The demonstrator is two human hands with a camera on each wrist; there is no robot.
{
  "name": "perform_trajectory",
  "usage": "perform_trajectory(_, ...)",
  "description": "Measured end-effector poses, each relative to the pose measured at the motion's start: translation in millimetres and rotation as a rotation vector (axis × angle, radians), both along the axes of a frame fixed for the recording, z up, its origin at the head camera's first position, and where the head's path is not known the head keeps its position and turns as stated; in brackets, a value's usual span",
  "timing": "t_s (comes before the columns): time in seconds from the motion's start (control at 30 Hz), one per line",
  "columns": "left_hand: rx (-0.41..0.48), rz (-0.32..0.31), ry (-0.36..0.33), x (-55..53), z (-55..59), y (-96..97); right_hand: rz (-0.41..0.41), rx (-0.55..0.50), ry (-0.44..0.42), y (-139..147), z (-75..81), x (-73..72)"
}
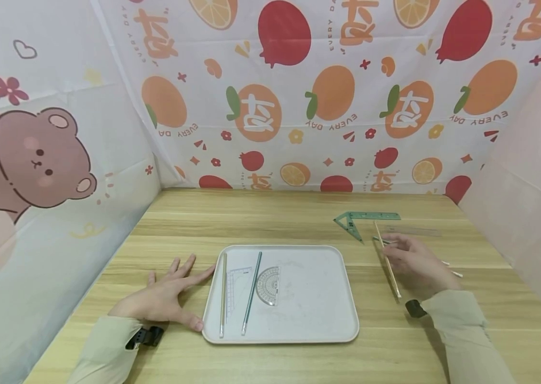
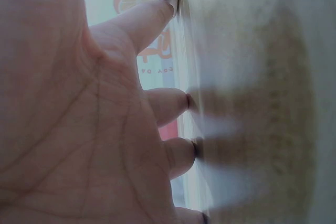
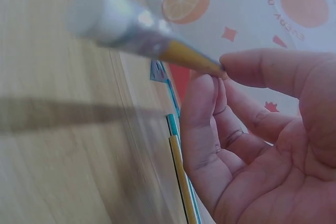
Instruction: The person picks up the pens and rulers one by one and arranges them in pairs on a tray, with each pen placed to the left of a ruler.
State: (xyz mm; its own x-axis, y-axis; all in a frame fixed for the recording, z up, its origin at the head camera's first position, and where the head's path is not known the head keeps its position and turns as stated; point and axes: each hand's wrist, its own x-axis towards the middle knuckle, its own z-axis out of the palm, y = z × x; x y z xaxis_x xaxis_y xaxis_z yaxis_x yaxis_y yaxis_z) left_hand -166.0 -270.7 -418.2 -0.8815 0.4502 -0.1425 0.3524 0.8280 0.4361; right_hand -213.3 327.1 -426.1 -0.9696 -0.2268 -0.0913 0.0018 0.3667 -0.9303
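Note:
My right hand (image 1: 419, 264) pinches a yellow pencil (image 1: 390, 271) between thumb and fingertips, at the right of the table. In the right wrist view the pencil's white eraser end (image 3: 102, 14) points toward the camera. Beneath that hand lie more pencils, a yellow one (image 3: 181, 177) and a green one (image 3: 171, 123). My left hand (image 1: 167, 298) is spread on the table, its thumb and index finger touching the left edge of a white tray (image 1: 316, 304). On the tray are a yellow pencil (image 1: 223, 293), a green pencil (image 1: 252, 293), a clear set square (image 1: 236, 288) and a clear protractor (image 1: 268, 288).
Behind the right hand, a green ruler with a triangular end (image 1: 376, 215) lies on the wooden table (image 1: 251, 218). A clear ruler (image 1: 416, 231) is close by it. Printed cloth walls (image 1: 294, 133) enclose the back and sides.

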Motion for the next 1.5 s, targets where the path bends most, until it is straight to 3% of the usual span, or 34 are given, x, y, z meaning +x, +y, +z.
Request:
perform_trajectory(0.33, -0.003, -0.006, 0.007, -0.4, 0.7, -0.3, -0.022, 0.011, 0.007, -9.1, 1.1, -0.9)
perform_trajectory(1.5, 0.000, 0.001, 0.018, 1.6, 5.0, 3.1, 0.036, 0.018, 0.023, -49.8, 10.9, 0.5)
